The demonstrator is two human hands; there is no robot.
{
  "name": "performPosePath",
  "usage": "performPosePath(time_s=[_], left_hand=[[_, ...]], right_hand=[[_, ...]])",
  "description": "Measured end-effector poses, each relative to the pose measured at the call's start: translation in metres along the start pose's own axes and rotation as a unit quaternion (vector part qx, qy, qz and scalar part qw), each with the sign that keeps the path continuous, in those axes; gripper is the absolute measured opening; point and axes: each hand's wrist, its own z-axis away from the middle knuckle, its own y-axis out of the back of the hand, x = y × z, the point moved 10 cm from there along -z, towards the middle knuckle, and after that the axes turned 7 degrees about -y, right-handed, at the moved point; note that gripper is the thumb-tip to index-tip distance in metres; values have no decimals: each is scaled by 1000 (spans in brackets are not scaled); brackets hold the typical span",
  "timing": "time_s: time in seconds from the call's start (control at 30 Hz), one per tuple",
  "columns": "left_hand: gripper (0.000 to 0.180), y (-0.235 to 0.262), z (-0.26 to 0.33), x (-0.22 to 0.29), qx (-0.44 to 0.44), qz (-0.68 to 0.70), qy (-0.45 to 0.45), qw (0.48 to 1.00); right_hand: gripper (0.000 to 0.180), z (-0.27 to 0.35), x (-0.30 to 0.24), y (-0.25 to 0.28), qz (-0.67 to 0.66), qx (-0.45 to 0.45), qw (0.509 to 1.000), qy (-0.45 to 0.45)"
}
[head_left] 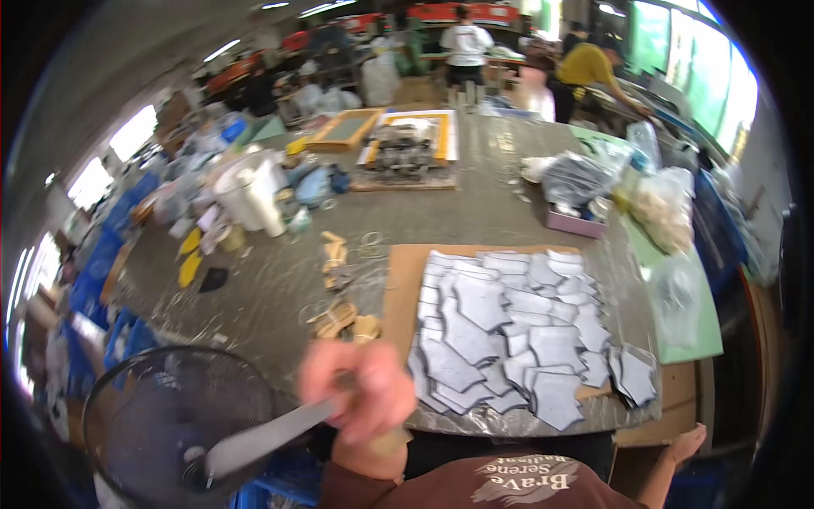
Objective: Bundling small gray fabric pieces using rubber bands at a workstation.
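My left hand (360, 386), blurred by motion, is raised in front of the table's near edge. Its fingers are closed around the upper end of a flat grey-white bar (271, 437). That bar slants down to the hub of a round black mesh fan (170, 416) at the lower left; whether the two are joined, I cannot tell. Out to the lower right, beyond the table, my right hand (691, 443) hangs with its fingers loosely stretched and nothing visible in it. Dark-edged grey-white cut pieces (500, 331) lie in overlapping rows on a brown board (400, 293).
Tan bundles (335, 318) and loose bands lie left of the board. A pink box (577, 222) with dark plastic stands behind it. Stacked frames (407, 148) occupy the table's far end. Bags (666, 208) crowd the right. Two people (466, 47) are farther back.
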Motion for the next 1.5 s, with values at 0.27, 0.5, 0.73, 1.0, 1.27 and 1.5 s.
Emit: performPosePath(time_s=[0.27, 0.5, 0.73, 1.0, 1.27, 1.5], left_hand=[[6, -123, -82, -65, -251, 46, 156, 954], [14, -126, -53, -71, -241, 79, 134, 958], [15, -120, -4, -105, -328, 1, 199, 923], [15, 139, 154, -69, 419, -485, 195, 743], [6, 178, 194, -118, 373, -670, 421, 484], [6, 191, 192, -124, 350, -687, 450, 452]], right_hand=[[46, 113, 166, 10, 171, -239, 885, -361], [27, 21, 9, 5, -145, -84, 957, -239], [27, 80, -317, 4, -345, -380, 842, 164], [48, 216, -354, -6, -282, -562, 655, 421], [42, 214, -338, -16, -323, -538, 659, 414], [37, 211, -335, -18, -342, -516, 674, 404]])
